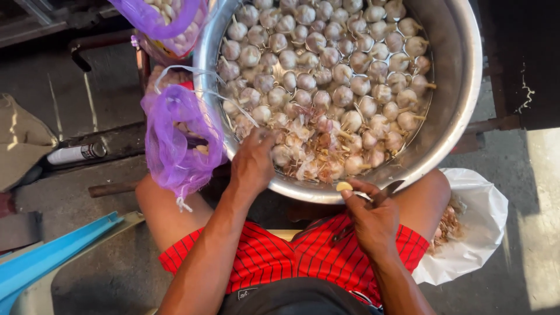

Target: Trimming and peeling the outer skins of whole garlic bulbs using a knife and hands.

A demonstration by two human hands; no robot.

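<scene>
Left hand (252,160) reaches over the near rim of the steel basin (461,87), fingers curled into the garlic bulbs (326,76). Right hand (373,219) pinches a peeled clove (343,186) beside a knife blade (389,189), white bag (472,233) right for skins.

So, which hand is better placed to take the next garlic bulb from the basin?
Probably the left hand: it already reaches over the rim of the metal basin and touches the garlic bulbs. The right hand is outside, occupied with a peeled clove and a knife.
</scene>
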